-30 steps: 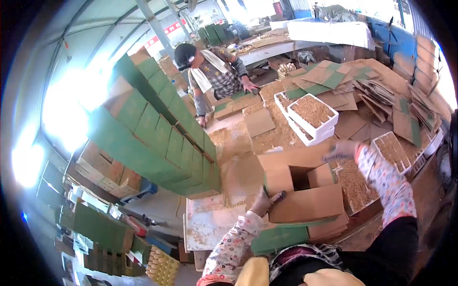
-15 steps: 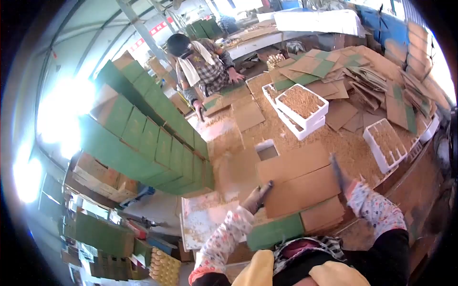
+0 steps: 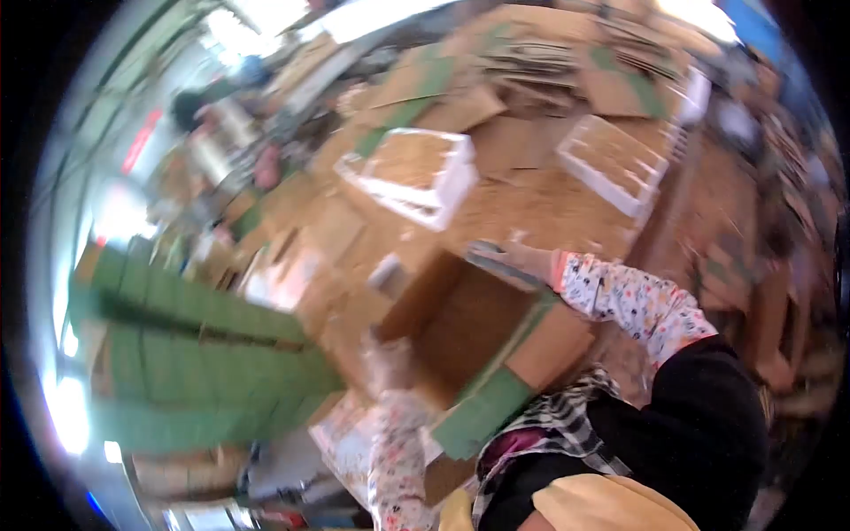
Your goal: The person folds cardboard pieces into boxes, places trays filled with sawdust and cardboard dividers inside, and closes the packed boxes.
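An open cardboard box (image 3: 469, 327) stands in front of me, its brown inside facing up. My right hand (image 3: 509, 261), in a dark glove, grips the box's far right edge, with the fingers lying along it. At the left wall is my left hand (image 3: 388, 361), smeared by motion, so its fingers cannot be made out. Between the box and my body lies a green and brown cardboard piece (image 3: 496, 398).
Two white trays (image 3: 456, 186) of brown loose material stand beyond the box, one stacked on the other; another white tray (image 3: 611, 177) is farther right. Flattened cardboard (image 3: 531, 66) piles up behind. Green boxes (image 3: 195, 380) are stacked at left. A blurred person (image 3: 221, 142) is at far left.
The flat cardboard between my hands now stands as an open box. My right hand has moved to its far edge. The view has swung right and is blurred.
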Action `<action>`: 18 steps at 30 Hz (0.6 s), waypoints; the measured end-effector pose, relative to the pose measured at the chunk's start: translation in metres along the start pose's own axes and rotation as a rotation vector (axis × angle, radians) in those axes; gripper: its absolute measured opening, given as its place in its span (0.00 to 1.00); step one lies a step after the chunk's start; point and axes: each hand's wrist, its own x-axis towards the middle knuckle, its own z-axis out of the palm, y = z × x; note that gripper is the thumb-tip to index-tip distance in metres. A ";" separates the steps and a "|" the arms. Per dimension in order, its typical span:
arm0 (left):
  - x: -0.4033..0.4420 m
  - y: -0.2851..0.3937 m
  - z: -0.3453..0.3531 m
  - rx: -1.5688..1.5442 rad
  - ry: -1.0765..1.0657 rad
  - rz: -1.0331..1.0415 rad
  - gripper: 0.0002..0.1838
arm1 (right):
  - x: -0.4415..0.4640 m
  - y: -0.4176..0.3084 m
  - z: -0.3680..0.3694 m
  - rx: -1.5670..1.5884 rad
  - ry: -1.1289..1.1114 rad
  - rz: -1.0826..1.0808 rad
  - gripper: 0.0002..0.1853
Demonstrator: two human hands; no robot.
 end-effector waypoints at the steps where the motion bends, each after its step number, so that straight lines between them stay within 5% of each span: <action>1: 0.006 -0.002 0.010 -0.062 -0.070 -0.086 0.28 | -0.032 -0.021 0.012 -0.612 -0.113 -0.464 0.34; 3: 0.003 -0.020 0.002 -0.144 -0.155 -0.017 0.28 | -0.065 -0.052 0.023 -1.925 -0.212 -1.255 0.30; 4: 0.003 -0.006 0.001 -0.286 -0.158 -0.177 0.30 | -0.057 -0.107 0.007 -1.785 0.045 -1.508 0.30; 5: 0.001 -0.010 -0.004 -0.070 -0.173 -0.097 0.32 | -0.050 -0.160 -0.008 -1.593 0.307 -1.709 0.31; 6: 0.003 0.001 -0.001 -0.015 -0.184 -0.126 0.32 | -0.053 -0.208 -0.010 -1.659 0.702 -1.793 0.32; 7: 0.005 0.014 -0.001 0.046 -0.193 -0.157 0.32 | -0.039 -0.260 -0.019 -1.574 1.099 -1.555 0.34; 9: 0.007 0.024 0.000 0.143 -0.187 -0.222 0.32 | -0.015 -0.336 -0.059 -1.699 1.223 -1.164 0.31; 11: 0.010 0.033 0.000 0.090 -0.178 -0.246 0.32 | 0.009 -0.343 -0.038 -1.558 0.874 -1.160 0.30; 13: 0.003 0.040 0.002 -0.085 -0.149 -0.294 0.32 | -0.007 -0.288 -0.005 -1.121 0.173 -1.321 0.30; 18: 0.011 0.034 0.000 0.239 -0.210 -0.240 0.32 | 0.046 -0.300 -0.016 -0.764 0.152 -1.052 0.27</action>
